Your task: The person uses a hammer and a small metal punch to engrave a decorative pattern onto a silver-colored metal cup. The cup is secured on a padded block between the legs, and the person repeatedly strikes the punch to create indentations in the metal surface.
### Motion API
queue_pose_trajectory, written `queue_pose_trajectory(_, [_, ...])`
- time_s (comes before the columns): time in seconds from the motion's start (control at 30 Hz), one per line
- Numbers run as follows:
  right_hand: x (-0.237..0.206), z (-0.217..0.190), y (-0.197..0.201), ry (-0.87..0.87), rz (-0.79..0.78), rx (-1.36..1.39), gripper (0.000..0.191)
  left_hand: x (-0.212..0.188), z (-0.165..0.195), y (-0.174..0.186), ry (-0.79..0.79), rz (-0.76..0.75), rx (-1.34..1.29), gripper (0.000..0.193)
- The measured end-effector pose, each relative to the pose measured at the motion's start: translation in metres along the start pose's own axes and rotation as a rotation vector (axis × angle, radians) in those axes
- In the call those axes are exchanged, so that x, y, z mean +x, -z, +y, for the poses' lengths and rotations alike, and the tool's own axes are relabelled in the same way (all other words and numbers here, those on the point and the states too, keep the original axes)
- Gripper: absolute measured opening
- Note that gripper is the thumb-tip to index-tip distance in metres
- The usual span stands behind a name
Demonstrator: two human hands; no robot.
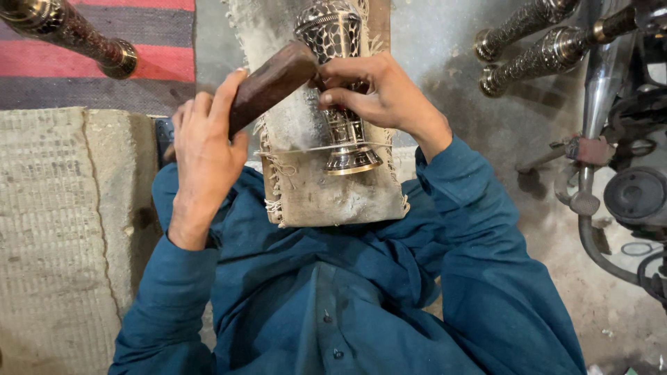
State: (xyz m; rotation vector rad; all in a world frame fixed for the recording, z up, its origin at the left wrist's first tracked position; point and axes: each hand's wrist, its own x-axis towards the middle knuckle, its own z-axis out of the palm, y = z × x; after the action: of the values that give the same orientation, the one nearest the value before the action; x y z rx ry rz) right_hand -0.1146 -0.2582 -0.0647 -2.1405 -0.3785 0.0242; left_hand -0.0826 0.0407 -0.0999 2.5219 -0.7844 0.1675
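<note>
Beyond the left fingers, at the far left, an engraved brass stem lies on a red and grey striped rug, well apart from the work. Below and to the left of those fingers sits a pale stone block.

The left hand is clenched around the handle end of a dark wooden mallet, fingers wrapped over the top, thumb underneath. The mallet's head angles up and to the right until it meets the fingers of the right hand.

The right hand is curled in a pinch just where the mallet head ends; whatever thin tool it grasps is hidden by the fingers, so I cannot tell its kind. Directly under and beyond those fingertips stands the workpiece, an engraved brass vase-like vessel, lying lengthwise on a worn cloth-covered board across the person's lap, its flared foot pointing toward the body.

Pattern already covers the vessel's upper body and the band near the foot; as a judgement, the chasing looks well advanced, with the middle section under the fingers in hand.

To the right of the right hand, two more patterned brass stems rest on the dusty floor, beside dark metal machinery.
</note>
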Motion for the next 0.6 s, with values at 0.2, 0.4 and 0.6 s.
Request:
queue_pose_trajectory(0.2, [0.001,0.006,-0.001,0.014,-0.009,0.111,0.03,0.0,0.001,0.002,-0.041,0.043,-0.011,0.08])
queue_pose_trajectory(0.4, [-0.001,0.012,-0.001,0.078,-0.009,0.062,0.031,0.0,0.004,0.006,-0.043,0.053,-0.12,0.077])
queue_pose_trajectory(0.6, [-0.009,0.011,-0.002,-0.042,-0.013,0.328,0.025,-0.016,0.004,0.002,0.13,0.067,-0.624,0.064])
